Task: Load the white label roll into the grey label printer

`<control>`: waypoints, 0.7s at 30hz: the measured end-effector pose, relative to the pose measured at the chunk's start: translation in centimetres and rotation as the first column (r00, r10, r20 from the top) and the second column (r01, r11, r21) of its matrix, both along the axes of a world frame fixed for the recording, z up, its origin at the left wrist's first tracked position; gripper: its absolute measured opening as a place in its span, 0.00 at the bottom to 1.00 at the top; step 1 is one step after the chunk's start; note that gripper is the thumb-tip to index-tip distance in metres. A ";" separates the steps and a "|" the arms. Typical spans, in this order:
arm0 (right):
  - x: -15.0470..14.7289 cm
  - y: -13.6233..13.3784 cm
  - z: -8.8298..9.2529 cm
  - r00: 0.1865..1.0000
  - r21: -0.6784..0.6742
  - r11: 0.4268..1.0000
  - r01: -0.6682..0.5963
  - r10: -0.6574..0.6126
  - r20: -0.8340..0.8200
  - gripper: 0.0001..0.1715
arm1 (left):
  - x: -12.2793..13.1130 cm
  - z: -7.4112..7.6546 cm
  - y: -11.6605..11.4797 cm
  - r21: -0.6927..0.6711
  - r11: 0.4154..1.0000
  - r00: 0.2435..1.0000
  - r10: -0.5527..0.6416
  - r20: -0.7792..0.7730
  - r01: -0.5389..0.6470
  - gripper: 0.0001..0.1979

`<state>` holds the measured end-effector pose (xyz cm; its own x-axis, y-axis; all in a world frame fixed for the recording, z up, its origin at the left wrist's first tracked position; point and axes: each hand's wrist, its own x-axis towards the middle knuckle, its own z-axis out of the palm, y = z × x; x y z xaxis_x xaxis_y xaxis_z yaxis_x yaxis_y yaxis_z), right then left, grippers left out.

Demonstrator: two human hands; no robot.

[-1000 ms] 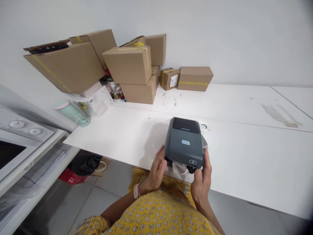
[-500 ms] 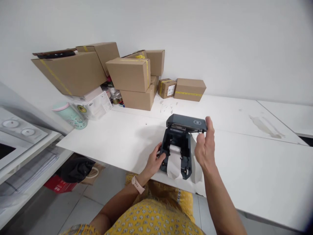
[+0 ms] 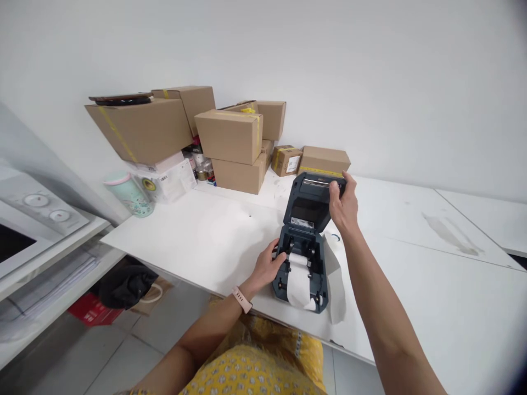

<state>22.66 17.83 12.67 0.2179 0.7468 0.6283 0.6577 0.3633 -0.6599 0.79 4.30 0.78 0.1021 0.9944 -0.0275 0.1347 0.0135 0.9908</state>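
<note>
From my remote seat I start at the far left, with a white appliance with two round knobs (image 3: 48,208) on a white shelf (image 3: 78,236). Next comes a mint-green cylindrical tumbler with a pink rim (image 3: 130,195), standing on the white tabletop (image 3: 415,299), with brown cardboard boxes (image 3: 229,137) stacked farther along.

My left hand (image 3: 267,269) comes in from below. Its grip is narrow, clamped on the left wall of a dark slate-blue plastic machine (image 3: 318,277), thumb over the rim; how far the fingers reach beneath I can't quite tell. The machine sits near the tabletop's front edge, its inside exposed. A white paper strip (image 3: 298,285) runs from a small roll inside toward the front lip.

Behind that, the dark hinged lid (image 3: 308,206) leans up and back. My right hand (image 3: 345,203) pinches its upper right corner, thumb on the inner face, fingers over the outer side. A loose white paper strip (image 3: 336,285) lies just right of the base.

To do this well, I'd press the base steady with the left, let the right follow the hinge's arc without twisting that one corner, and keep the left thumb and both strips clear of the lid's path.
</note>
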 end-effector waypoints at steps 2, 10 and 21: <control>0.1 -0.5 0.3 1.000 -0.031 0.999 -0.020 0.020 -0.011 0.39 | 0.0 0.1 -0.2 -0.001 1.000 1.000 0.002 0.005 -0.002 0.31; 0.1 -6.3 0.4 0.998 0.232 0.971 0.055 -0.053 -0.017 0.32 | 0.2 1.6 0.7 -0.007 0.999 0.987 -0.034 -0.155 0.033 0.37; -2.1 -9.9 -7.8 0.525 -0.566 0.795 -0.216 0.584 0.620 0.18 | 0.9 2.3 1.2 0.004 1.000 0.866 -0.012 -0.500 0.016 0.39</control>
